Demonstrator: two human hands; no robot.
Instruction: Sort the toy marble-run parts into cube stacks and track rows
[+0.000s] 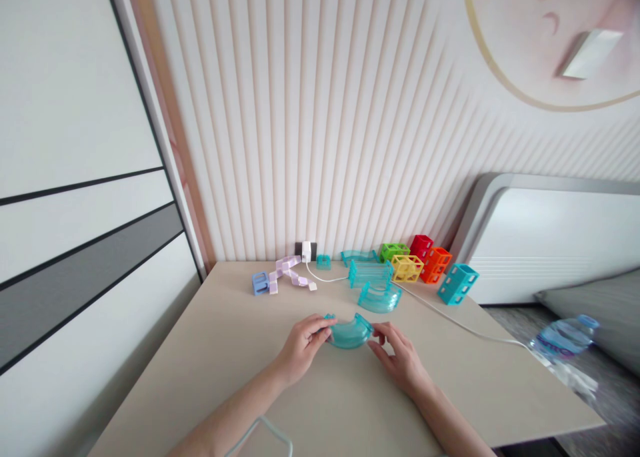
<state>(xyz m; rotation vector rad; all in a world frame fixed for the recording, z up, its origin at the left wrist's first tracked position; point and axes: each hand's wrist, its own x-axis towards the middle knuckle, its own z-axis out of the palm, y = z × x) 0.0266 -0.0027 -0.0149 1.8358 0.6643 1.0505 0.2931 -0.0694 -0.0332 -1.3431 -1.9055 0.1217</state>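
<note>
A curved, see-through teal track piece (350, 335) is held low over the near middle of the table. My left hand (303, 344) pinches its left end between thumb and fingers. At the other end, my right hand (399, 356) has its thumb and fingertips on the piece's right edge. Just beyond lies a second curved teal track piece (380, 300), with a straight teal track piece (370, 274) behind it.
Farther back stand green (393, 251), yellow (407, 268), red (421, 246), orange (436, 264) and teal blocks (458, 284). A lilac jointed piece (289, 268) and a blue block (261, 283) lie left. A white cable (465, 327) crosses the table. A water bottle (565, 337) is beyond the right edge.
</note>
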